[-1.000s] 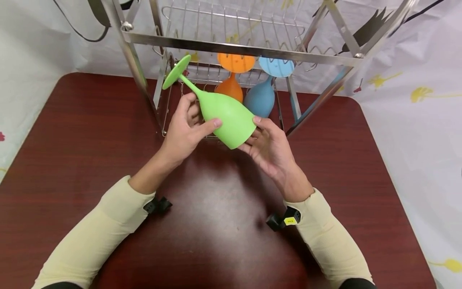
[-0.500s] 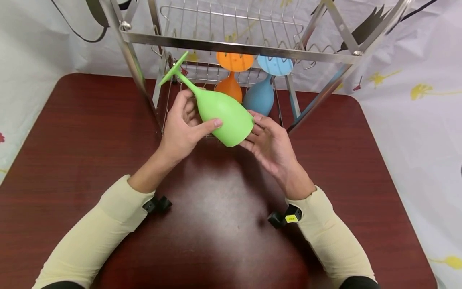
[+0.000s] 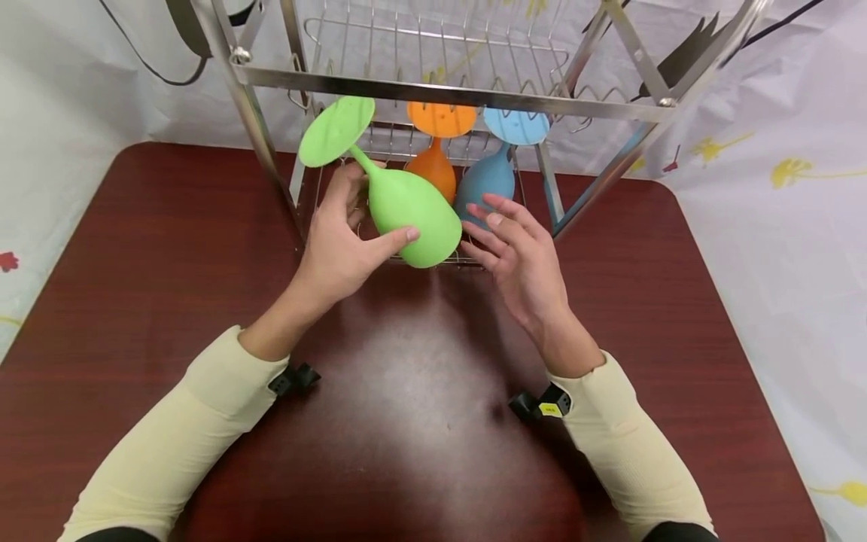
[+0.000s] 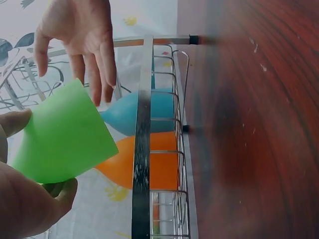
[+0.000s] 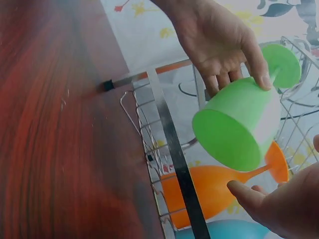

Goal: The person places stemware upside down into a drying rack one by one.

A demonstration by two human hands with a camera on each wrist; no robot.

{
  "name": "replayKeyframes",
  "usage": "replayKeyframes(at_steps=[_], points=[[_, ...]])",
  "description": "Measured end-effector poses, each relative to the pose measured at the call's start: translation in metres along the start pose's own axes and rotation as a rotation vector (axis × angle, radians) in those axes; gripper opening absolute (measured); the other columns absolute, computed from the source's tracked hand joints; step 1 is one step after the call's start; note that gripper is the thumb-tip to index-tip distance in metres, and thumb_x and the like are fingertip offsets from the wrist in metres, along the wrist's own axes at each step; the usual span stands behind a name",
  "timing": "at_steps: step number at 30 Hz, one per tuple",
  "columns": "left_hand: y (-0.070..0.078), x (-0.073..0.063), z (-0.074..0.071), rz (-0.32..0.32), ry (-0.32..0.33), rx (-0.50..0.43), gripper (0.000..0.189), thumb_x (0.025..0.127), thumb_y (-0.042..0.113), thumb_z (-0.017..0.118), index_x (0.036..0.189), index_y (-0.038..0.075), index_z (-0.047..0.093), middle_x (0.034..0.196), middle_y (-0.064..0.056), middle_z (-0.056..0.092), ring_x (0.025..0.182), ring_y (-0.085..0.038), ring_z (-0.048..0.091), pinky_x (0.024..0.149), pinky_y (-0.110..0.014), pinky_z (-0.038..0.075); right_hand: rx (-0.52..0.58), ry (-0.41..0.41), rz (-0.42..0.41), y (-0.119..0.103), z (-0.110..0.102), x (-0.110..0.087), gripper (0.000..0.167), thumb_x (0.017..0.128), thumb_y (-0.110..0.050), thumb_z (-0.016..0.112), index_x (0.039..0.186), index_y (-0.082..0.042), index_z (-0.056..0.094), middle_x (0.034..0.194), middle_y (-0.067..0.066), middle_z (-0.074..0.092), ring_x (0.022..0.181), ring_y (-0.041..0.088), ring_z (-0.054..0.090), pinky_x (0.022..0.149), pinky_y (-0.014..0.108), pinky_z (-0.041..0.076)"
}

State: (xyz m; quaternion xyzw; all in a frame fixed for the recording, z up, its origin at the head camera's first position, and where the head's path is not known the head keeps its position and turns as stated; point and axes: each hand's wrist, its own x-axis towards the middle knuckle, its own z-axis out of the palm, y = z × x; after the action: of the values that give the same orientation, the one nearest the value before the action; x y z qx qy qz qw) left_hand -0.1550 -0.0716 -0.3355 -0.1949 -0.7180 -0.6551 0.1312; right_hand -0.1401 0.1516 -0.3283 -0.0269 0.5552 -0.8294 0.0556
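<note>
My left hand (image 3: 342,245) grips a green goblet (image 3: 413,211) by its bowl, thumb across the front and fingers behind. The goblet is tilted, its round foot up at the left and its mouth pointing down to the right. In the right wrist view the mouth shows an empty inside. My right hand (image 3: 524,260) is off the goblet, fingers spread and loosely bent, just right of the rim. Behind them an orange goblet (image 3: 433,169) and a blue goblet (image 3: 488,184) stand upside down on the lower tier of a metal dish rack (image 3: 447,86).
The rack's front bar (image 4: 143,124) and low wire rail (image 4: 182,144) run along its front edge. An upper wire shelf (image 3: 433,38) hangs over the goblets. Dark utensils hang at both sides, one a slotted turner (image 3: 691,56). The red-brown table (image 3: 406,421) lies below.
My right hand has let go of the goblet's rim and moved slightly right, its fingers spreading. The green goblet has turned in my left hand, so its foot now faces more toward the head camera.
</note>
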Motion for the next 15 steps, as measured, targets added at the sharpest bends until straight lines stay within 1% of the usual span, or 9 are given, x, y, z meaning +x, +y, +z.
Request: replayKeyframes(at_steps=[2,4,6,8,9,11,13,15], points=[[-0.0008,-0.0008,-0.0009,-0.002,0.006,0.046,0.071,0.075,0.006,0.082,0.135,0.002,0.043,0.133,-0.007,0.053,0.122,-0.014,0.054,0.103,-0.032,0.045,-0.047,0.007,-0.031,-0.0006,0.0004,-0.0011,0.041,0.096,-0.015,0.052,0.135,-0.003,0.047,0.137,0.019,0.049,0.124,0.036,0.053,0.102,0.044,0.046],[-0.001,-0.0018,-0.0019,-0.009,0.019,0.119,0.071,0.075,0.009,0.083,0.134,0.004,0.045,0.131,-0.006,0.054,0.117,-0.015,0.056,0.099,-0.033,0.048,-0.09,0.015,-0.072,-0.0014,0.0008,-0.0023,0.04,0.096,-0.014,0.052,0.135,-0.003,0.048,0.136,0.019,0.05,0.126,0.039,0.05,0.103,0.044,0.045],[-0.0008,-0.0024,-0.0028,-0.014,0.034,0.196,0.071,0.074,0.012,0.083,0.134,0.006,0.047,0.13,-0.006,0.055,0.113,-0.017,0.058,0.094,-0.034,0.05,-0.141,0.027,-0.121,-0.0029,0.0015,-0.0036,0.039,0.095,-0.012,0.053,0.134,-0.003,0.05,0.135,0.02,0.051,0.125,0.037,0.051,0.102,0.044,0.046],[-0.0004,-0.0024,-0.0039,-0.007,0.052,0.285,0.073,0.073,0.015,0.084,0.135,0.007,0.048,0.129,-0.006,0.056,0.11,-0.017,0.057,0.09,-0.035,0.049,-0.214,0.038,-0.18,-0.0046,0.0012,-0.0048,0.04,0.094,-0.011,0.055,0.133,-0.004,0.051,0.135,0.021,0.052,0.124,0.035,0.053,0.102,0.042,0.046],[-0.0005,-0.0021,-0.0045,0.007,0.062,0.324,0.075,0.072,0.017,0.085,0.136,0.007,0.048,0.129,-0.006,0.056,0.111,-0.018,0.056,0.088,-0.036,0.048,-0.264,0.045,-0.215,-0.0055,0.0009,-0.0055,0.041,0.094,-0.011,0.056,0.133,-0.004,0.051,0.134,0.02,0.053,0.124,0.034,0.054,0.101,0.04,0.047],[-0.0015,-0.0012,-0.0056,0.055,0.077,0.379,0.078,0.071,0.017,0.085,0.138,0.007,0.046,0.131,-0.008,0.055,0.115,-0.019,0.054,0.09,-0.038,0.047,-0.369,0.058,-0.28,-0.0072,-0.0005,-0.0068,0.042,0.092,-0.012,0.058,0.133,-0.004,0.051,0.134,0.017,0.055,0.123,0.031,0.055,0.1,0.037,0.047],[-0.0037,-0.0003,-0.0066,0.116,0.09,0.418,0.082,0.07,0.017,0.086,0.139,0.005,0.045,0.134,-0.009,0.054,0.118,-0.02,0.052,0.093,-0.039,0.046,-0.461,0.071,-0.342,-0.0087,-0.002,-0.008,0.045,0.092,-0.012,0.06,0.135,-0.003,0.051,0.133,0.013,0.057,0.124,0.03,0.054,0.103,0.036,0.045],[-0.006,0.0004,-0.0075,0.171,0.098,0.443,0.083,0.07,0.016,0.086,0.14,0.004,0.043,0.136,-0.011,0.052,0.121,-0.023,0.052,0.098,-0.042,0.045,-0.528,0.078,-0.392,-0.0101,-0.0028,-0.009,0.048,0.091,-0.012,0.063,0.136,-0.003,0.05,0.133,0.007,0.058,0.125,0.026,0.054,0.105,0.037,0.043]])
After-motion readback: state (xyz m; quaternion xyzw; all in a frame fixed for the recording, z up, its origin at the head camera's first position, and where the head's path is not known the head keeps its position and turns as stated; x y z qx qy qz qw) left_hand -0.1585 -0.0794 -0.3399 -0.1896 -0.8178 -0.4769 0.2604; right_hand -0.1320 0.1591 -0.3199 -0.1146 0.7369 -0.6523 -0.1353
